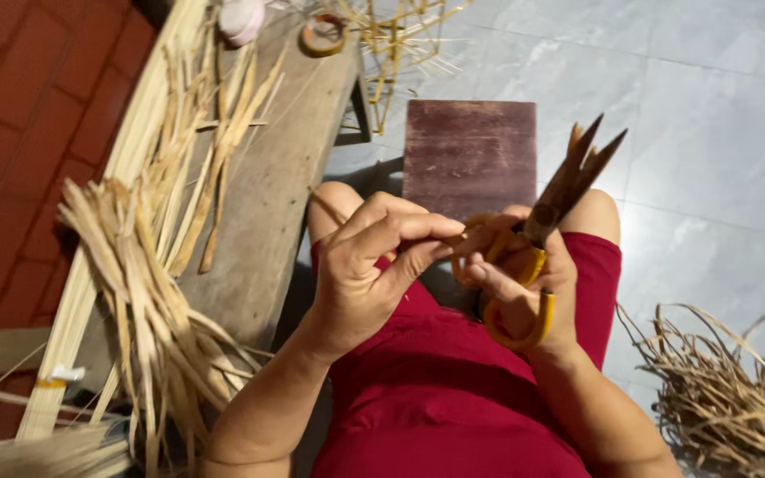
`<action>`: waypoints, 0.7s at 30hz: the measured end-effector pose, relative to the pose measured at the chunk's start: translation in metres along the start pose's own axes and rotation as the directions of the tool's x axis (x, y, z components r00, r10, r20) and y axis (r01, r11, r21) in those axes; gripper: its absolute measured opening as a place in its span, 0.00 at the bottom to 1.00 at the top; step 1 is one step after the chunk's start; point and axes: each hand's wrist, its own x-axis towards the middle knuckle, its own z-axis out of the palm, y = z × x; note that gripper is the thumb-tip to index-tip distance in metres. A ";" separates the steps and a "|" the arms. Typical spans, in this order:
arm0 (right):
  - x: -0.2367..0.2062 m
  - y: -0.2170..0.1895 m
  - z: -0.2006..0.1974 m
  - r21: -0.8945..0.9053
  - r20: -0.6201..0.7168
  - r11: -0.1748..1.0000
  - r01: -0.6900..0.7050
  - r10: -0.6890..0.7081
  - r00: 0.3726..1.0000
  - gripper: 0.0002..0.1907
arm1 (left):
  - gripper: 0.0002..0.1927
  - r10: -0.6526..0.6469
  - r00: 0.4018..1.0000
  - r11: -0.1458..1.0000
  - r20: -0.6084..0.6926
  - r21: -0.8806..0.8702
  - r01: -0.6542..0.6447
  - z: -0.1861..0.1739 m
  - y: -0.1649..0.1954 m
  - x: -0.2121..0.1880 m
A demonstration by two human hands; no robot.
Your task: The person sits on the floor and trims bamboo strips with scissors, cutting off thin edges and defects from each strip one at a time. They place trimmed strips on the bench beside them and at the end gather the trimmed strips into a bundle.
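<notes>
Scissors (546,212) in right hand (524,283): blades point up-right, away.

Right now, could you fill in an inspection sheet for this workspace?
Surface: worn wooden bench at the person's left; dark board ahead, on a grey tiled floor.
Job's things: yellow-handled scissors, blades open, pointing up.
Clutter: split cane strips across the bench; curled shavings; tape roll.
Grippers: left hand pinching something too small to tell; right hand holding the scissors.
Cables: nothing seen.
Surroundings: red brick paving.
</notes>
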 end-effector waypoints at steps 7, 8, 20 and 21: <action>0.009 0.006 -0.020 0.024 -0.057 0.996 -0.088 0.089 0.994 0.24 | 0.09 -0.270 0.953 0.880 0.140 -0.367 0.303 0.054 -0.027 0.001; 0.012 0.008 -0.025 0.059 -0.061 0.993 -0.098 0.102 0.993 0.23 | 0.09 -0.320 0.933 0.842 0.162 -0.402 0.359 0.059 -0.031 -0.001; 0.028 0.021 -0.060 0.206 -0.061 0.953 -0.223 0.240 0.969 0.20 | 0.06 -0.546 0.717 0.577 0.433 -0.426 0.697 0.087 -0.077 -0.020; 0.029 0.022 -0.061 0.195 -0.051 0.956 -0.220 0.234 0.971 0.20 | 0.06 -0.540 0.726 0.568 0.427 -0.452 0.688 0.087 -0.077 -0.019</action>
